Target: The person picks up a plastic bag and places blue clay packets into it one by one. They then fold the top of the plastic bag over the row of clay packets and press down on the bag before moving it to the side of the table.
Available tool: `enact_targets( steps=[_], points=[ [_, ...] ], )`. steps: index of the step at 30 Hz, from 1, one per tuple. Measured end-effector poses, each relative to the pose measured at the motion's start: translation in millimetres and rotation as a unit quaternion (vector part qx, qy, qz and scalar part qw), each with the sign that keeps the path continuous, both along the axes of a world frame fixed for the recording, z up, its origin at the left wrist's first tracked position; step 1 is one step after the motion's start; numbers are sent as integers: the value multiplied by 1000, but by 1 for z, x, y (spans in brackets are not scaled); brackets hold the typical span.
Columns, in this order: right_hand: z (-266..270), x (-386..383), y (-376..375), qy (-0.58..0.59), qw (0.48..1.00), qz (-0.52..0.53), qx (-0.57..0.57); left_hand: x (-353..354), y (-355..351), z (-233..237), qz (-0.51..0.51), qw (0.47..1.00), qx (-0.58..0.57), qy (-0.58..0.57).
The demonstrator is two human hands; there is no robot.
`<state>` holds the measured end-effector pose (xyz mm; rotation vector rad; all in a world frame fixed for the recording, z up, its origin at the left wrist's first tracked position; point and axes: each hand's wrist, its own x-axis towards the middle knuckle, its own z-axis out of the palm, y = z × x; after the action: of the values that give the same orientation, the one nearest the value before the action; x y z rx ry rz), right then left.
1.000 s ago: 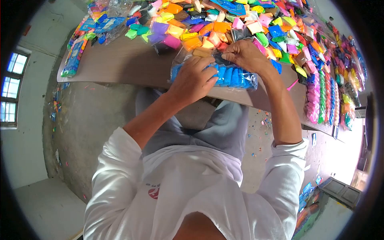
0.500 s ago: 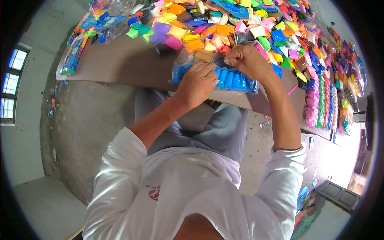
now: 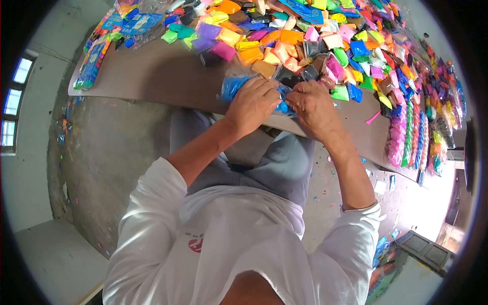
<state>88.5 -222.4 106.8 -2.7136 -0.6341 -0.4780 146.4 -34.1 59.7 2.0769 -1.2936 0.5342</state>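
A clear plastic bag of blue packets (image 3: pixel 233 86) lies along the front edge of the table. Over its middle, my left hand (image 3: pixel 252 103) is closed, with its fingers pressed together. My right hand (image 3: pixel 314 105) has its fingers bent and pinched at the bag's right end, covering most of that end. A little blue shows between the two hands. Just behind the bag are black packets (image 3: pixel 287 77) and a tan packet (image 3: pixel 264 68).
A large heap of colourful packets (image 3: pixel 292 36) covers the back of the table (image 3: pixel 147 76). Filled long bags, one of them pink (image 3: pixel 397 134), stand at the right edge. Another filled bag (image 3: pixel 91 66) lies at the left end. Small scraps dot the floor.
My right hand has come down from above the bag's back edge onto its right end, hiding the blue packets there. My left hand stays on the bag.
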Motion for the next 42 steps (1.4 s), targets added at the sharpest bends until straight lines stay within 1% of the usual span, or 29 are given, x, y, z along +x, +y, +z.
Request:
enact_targets(
  steps=[2,4,7,10,12,19,22,24,25,27,30,31,33,36,40,41,42],
  points=[
    [-1,-2,0,-10,1000,-3,-13,1,0,2,-4,1000,3,13],
    [-1,-3,1,-34,998,3,-50,1,1,7,-7,1000,7,25],
    [-3,-2,-1,-39,997,16,-67,0,3,13,4,999,12,38],
    [-5,-2,-1,-65,996,27,-60,-2,6,15,-5,1000,-10,28],
    [-4,-3,1,-59,996,23,-64,-3,10,17,-13,999,-15,28],
    [-10,-2,2,-62,995,5,-83,-6,11,23,2,999,10,40],
    [-10,-3,2,-62,995,0,-78,-6,15,25,17,1000,7,24],
    [-7,-4,4,-66,995,-6,-76,-4,19,28,37,999,-14,-21],
    [-7,-6,4,-69,995,-10,-77,-3,22,32,32,999,-12,-20],
    [-8,-6,4,-72,994,-16,-85,-1,27,44,92,995,16,-33],
    [-10,-6,5,-78,993,-20,-86,-6,16,56,105,992,19,-62],
    [-11,-6,5,-81,993,-21,-79,-6,12,56,104,992,20,-64],
    [-13,-5,3,-88,993,-19,-70,-6,4,52,68,996,62,-17],
    [-17,-7,2,-107,992,-20,-60,-2,-2,35,50,995,87,-21],
    [-23,-7,1,-142,988,-34,-47,-2,-1,26,33,995,98,-4],
    [-22,-8,1,-142,988,-34,-47,-2,0,22,30,996,85,-7],
    [-19,-10,0,-112,993,-33,-31,-2,0,21,27,997,71,-10]
  ],
)
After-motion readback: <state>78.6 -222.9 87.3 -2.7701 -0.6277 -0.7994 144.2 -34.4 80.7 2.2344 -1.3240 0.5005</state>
